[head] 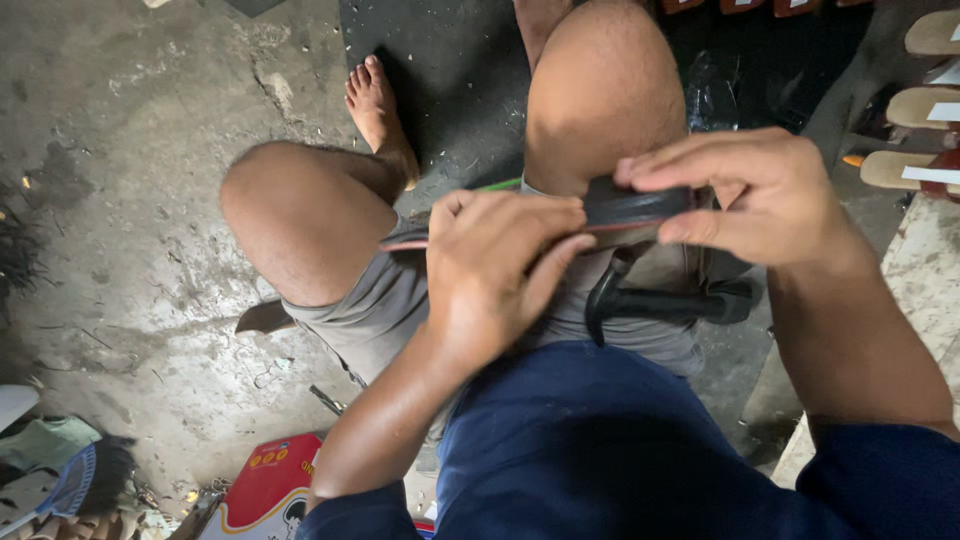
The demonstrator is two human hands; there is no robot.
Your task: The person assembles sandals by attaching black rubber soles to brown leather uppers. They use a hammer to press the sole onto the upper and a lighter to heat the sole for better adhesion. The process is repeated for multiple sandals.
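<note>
Sole held flat across my lap, long axis running left to right.

My left hand (495,265) and right hand (745,195) are both closed on the black sole (630,207), fingers curled over its edge, above my right thigh. A hammer (665,303) lies on my lap just beneath it; 3 tan soles (915,105) sit far right.

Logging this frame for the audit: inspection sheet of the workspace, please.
Surface: stained grey concrete floor, dark mat.
Job's things: flat black rubber sole piece with red edge, held over the lap.
Clutter: black hammer on the lap; red printed box; tan sole blanks at right.
Grippers: left hand and right hand both pinch the sole piece.
Cables: nothing seen.
Surroundings: bare knees, bare foot.
</note>
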